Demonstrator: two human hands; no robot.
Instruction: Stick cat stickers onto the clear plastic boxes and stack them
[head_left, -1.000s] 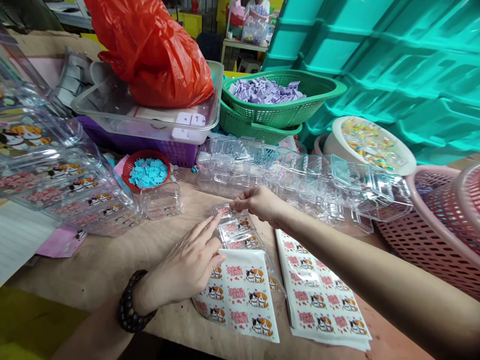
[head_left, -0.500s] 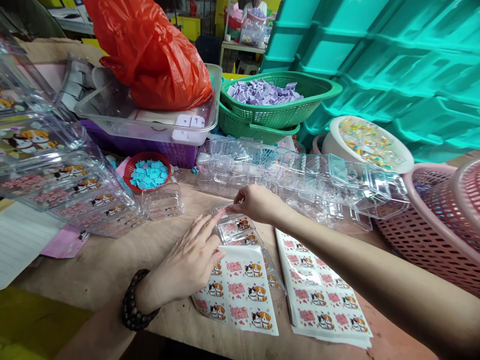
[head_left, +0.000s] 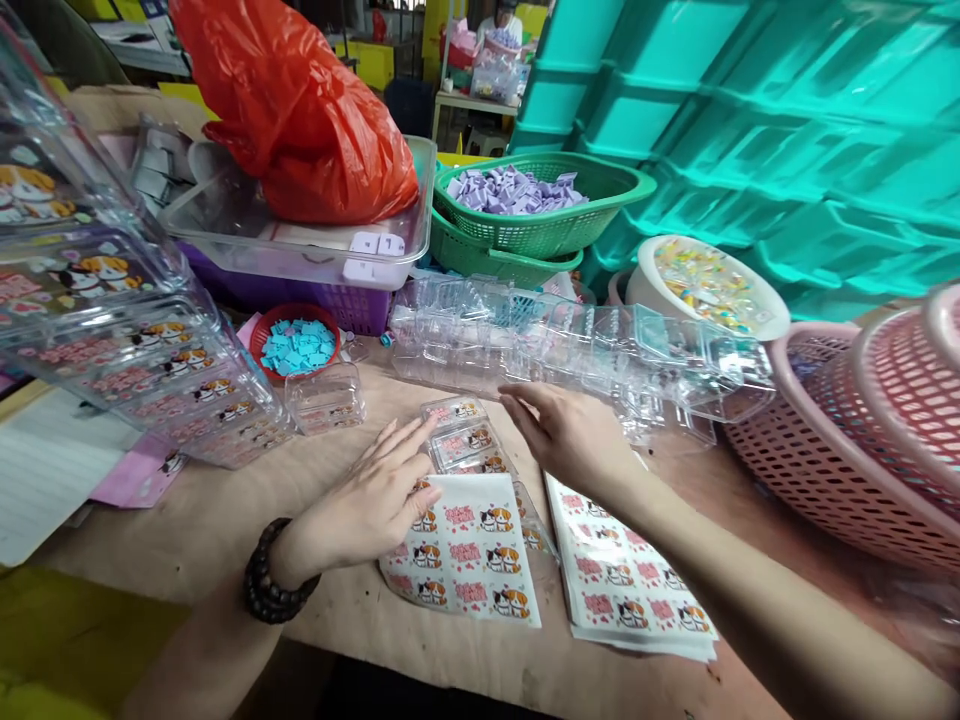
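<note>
1. Lining up several clear boxes (head_left: 465, 440) in a slanting row on the wooden table (head_left: 195, 540), straight ahead of the body, the near ones partly hidden under a sheet of stickers (head_left: 480, 550).
2. Resting the left hand (head_left: 375, 495) open and palm down, fingers stretched to the left edge of the far boxes, thumb on the sheet.
3. Holding the right hand (head_left: 574, 430) raised just right of the row, fingers loosely bent and pointing left; no sticker visible at the fingertips, but cannot tell for sure.
4. Done, as far as visible: lettering and cat-and-dog pictures on at least two far boxes of the row, on the tall stack of boxes (head_left: 187, 370) at left, and on a single box (head_left: 326, 395) just beside that stack.
5. Left, by judgement: perhaps the covered near boxes, then the plain boxes (head_left: 525, 330) behind, with no stickers made out there. Plenty of stickers remaining, counting the pile of sheets (head_left: 630, 570) at right.
6. Farther out, seeing a red bowl (head_left: 256, 350) and a green basket (head_left: 630, 190).
</note>
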